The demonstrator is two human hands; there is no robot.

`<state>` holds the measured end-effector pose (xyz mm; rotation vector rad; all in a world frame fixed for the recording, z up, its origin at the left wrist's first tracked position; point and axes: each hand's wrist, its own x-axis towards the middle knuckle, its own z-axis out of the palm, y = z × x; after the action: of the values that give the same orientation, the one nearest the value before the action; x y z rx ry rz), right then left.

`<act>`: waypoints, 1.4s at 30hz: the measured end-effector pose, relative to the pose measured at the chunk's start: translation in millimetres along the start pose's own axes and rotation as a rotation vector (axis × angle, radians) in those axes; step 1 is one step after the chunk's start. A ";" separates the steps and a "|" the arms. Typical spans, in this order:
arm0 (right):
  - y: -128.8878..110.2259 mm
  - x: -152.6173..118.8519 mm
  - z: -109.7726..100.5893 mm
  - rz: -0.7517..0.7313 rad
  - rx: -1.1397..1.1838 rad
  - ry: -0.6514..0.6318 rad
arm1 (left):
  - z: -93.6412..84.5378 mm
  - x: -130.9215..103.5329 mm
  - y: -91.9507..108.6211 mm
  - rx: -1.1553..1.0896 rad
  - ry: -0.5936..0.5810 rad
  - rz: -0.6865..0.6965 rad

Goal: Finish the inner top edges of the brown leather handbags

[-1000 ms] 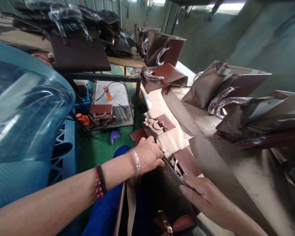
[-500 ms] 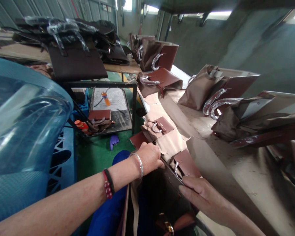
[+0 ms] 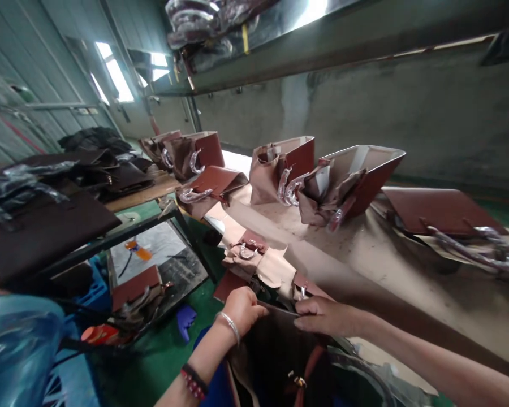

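Observation:
A dark brown handbag [image 3: 274, 345] is held open towards me, low in the centre. My left hand [image 3: 241, 310], with a silver bangle on the wrist, pinches the left part of its upper edge. Farther along the same edge, my right hand [image 3: 328, 316] is closed with the thumb along it. Inside the bag hangs a reddish-brown strap with a gold-coloured clasp [image 3: 299, 381]. Just beyond the hands, a small brown bag [image 3: 246, 253] with a wrapped handle lies on tan paper [image 3: 275, 268]. Another reddish-brown bag [image 3: 314, 289] is partly hidden behind my right hand.
Several brown bags [image 3: 299, 155] with plastic-wrapped handles stand along the bench [image 3: 275, 217]. On the right lies a flat bag [image 3: 445, 209]. Dark bags [image 3: 38, 220] are piled at left, above a low shelf [image 3: 173, 265] with an orange bottle [image 3: 138, 250]. Blue plastic [image 3: 21, 350] fills the lower left.
The view has swung right and up, showing more of the bench and an overhead shelf. My two hands are a little closer together, still on the bag's edge.

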<state>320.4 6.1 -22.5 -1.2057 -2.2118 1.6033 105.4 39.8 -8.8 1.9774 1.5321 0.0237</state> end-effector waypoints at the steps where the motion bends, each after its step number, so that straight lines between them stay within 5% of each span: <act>1: 1.6 -0.9 -0.2 0.000 -0.016 0.009 | 1.5 2.6 0.0 -0.010 -0.008 0.004; 16: 13.9 3.0 -1.9 -0.010 0.001 0.004 | 1.8 11.2 4.7 -0.040 -0.008 -0.036; 26: 0.7 -20.4 -1.2 0.155 0.140 0.092 | -4.5 6.7 -1.3 0.012 -0.003 -0.096; 35: -30.7 -29.1 -21.1 0.096 -0.123 0.124 | -9.3 -5.2 -2.0 0.021 0.010 -0.086; 42: -38.4 -3.8 -0.3 0.081 -0.371 0.154 | -8.6 -11.1 -4.0 0.000 0.045 -0.081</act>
<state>303.5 -0.2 11.6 -1.4699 -2.4545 1.1070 95.0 34.5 0.0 1.9251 1.6398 0.0339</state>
